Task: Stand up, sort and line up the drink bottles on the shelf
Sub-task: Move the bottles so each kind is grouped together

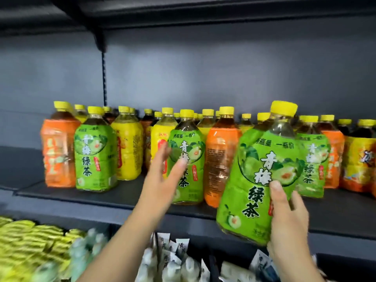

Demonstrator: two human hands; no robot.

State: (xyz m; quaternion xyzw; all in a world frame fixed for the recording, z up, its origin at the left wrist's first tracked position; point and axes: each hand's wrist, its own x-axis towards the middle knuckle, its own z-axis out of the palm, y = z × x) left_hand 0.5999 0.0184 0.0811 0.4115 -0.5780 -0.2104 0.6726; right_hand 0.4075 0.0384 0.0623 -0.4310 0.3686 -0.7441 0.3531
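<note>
1. The dark shelf (61,197) runs the full width in front of the person, under another dark board overhead, and carries a crowd of upright drink bottles with yellow caps, several rows deep
2. Those bottles are mixed by label: an orange-label bottle (58,153) at the far left, a green-label bottle (94,157) just beside it, a yellow-label bottle (129,151) behind that, another orange one (220,159) near the middle, and more orange and yellow ones off to the right
3. The held green bottle (258,180) is the nearest and looks biggest; it is tilted, cap leaning right, lifted in front of the shelf edge. Its label reads 青梅绿茶 in large white characters, with a plum picture and 一瓶价 near the top
4. A second green bottle (188,159) with the same 青梅绿茶 label stands at the front edge of the shelf
5. The right hand (289,218) grips the tilted bottle low on its right side, thumb pressed across the label front, fingers wrapped behind
6. The left hand (162,174) reaches toward the standing green bottle with fingers spread and straight; it is blurred, and I can't tell if the fingertips touch the label
7. Below the shelf lie yellow-green packets (26,247) and pale pouches (173,261), too blurred to read
</note>
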